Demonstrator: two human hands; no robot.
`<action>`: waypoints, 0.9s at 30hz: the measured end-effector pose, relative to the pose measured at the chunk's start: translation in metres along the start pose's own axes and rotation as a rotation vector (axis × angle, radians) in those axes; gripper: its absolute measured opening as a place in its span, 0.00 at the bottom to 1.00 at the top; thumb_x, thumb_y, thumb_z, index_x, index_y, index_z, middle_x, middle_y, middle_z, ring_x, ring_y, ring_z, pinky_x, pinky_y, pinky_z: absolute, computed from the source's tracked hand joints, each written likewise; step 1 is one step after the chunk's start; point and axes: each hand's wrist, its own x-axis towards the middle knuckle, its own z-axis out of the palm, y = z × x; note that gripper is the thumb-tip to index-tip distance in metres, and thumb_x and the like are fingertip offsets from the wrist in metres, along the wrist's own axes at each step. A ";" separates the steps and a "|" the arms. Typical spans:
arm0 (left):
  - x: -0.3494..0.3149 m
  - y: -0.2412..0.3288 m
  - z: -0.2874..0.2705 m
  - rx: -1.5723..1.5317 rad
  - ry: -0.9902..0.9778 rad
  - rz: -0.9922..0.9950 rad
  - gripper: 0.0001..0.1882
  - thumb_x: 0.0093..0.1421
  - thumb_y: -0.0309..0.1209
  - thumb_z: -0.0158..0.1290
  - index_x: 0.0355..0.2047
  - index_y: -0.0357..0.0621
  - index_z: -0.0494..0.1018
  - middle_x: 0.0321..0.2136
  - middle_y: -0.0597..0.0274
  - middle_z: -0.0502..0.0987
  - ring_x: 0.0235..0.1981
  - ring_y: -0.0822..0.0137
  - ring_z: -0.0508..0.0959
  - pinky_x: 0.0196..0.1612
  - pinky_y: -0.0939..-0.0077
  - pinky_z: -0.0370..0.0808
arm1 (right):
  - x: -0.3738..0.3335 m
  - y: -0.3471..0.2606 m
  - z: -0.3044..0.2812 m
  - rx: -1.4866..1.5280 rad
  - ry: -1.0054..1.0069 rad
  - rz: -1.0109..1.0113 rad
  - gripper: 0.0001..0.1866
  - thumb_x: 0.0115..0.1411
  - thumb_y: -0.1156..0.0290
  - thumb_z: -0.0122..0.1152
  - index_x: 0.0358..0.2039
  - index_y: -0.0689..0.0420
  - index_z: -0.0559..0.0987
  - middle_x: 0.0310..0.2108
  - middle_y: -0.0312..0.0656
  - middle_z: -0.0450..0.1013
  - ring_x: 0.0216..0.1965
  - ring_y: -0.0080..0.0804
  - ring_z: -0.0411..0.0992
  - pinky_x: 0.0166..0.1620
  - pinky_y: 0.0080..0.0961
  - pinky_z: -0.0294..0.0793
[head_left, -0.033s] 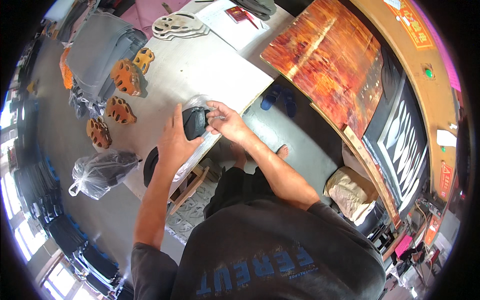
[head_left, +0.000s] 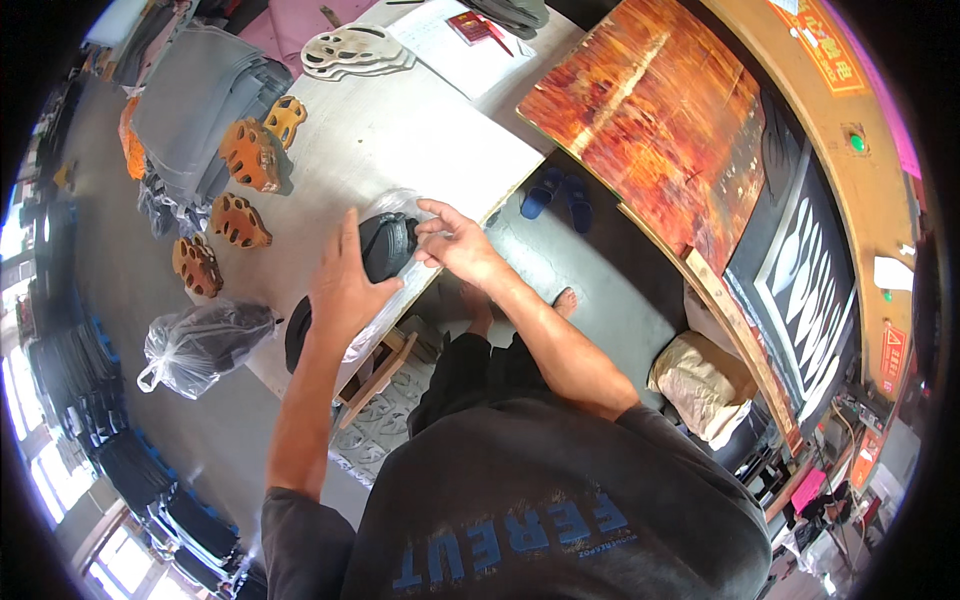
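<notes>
Head view: my left hand (head_left: 345,285) is spread, its thumb well away from the fingers, at the left side of a black bundle (head_left: 385,248). That bundle lies between my 2 hands on the pale table (head_left: 430,130), near its edge, with clear plastic (head_left: 370,338) about it. My right hand (head_left: 458,246) is at its right side, fingers curled; I cannot tell whether they pinch anything. Farther left are 4 orange shapes (head_left: 252,155) with cut-out holes and a tied plastic bag (head_left: 210,345).
</notes>
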 end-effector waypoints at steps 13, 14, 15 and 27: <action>-0.159 0.014 0.037 -0.228 0.610 -0.419 0.17 0.73 0.39 0.58 0.50 0.36 0.79 0.34 0.57 0.79 0.36 0.64 0.76 0.48 0.65 0.76 | -0.187 0.081 -0.215 -0.082 0.188 0.258 0.21 0.73 0.71 0.65 0.63 0.65 0.78 0.45 0.40 0.81 0.38 0.25 0.81 0.41 0.24 0.83; -0.168 0.031 0.063 -0.324 0.454 -0.453 0.16 0.75 0.39 0.54 0.43 0.37 0.80 0.33 0.56 0.79 0.35 0.62 0.77 0.45 0.66 0.76 | -0.203 0.084 -0.232 -0.062 0.177 0.261 0.20 0.73 0.71 0.65 0.62 0.65 0.79 0.44 0.39 0.81 0.37 0.25 0.81 0.40 0.24 0.83; -0.178 0.054 0.096 -0.182 0.317 -0.398 0.15 0.74 0.36 0.51 0.36 0.36 0.77 0.31 0.53 0.78 0.34 0.61 0.77 0.41 0.66 0.75 | -0.220 0.087 -0.249 -0.045 0.172 0.272 0.20 0.73 0.70 0.65 0.61 0.65 0.79 0.44 0.39 0.81 0.37 0.25 0.81 0.40 0.24 0.83; -0.162 0.142 0.262 -0.616 -0.185 -0.619 0.18 0.67 0.43 0.57 0.30 0.39 0.77 0.22 0.57 0.77 0.26 0.67 0.78 0.36 0.61 0.77 | -0.364 0.087 -0.411 0.011 0.432 0.282 0.15 0.72 0.72 0.65 0.56 0.62 0.82 0.39 0.39 0.82 0.32 0.25 0.81 0.34 0.21 0.83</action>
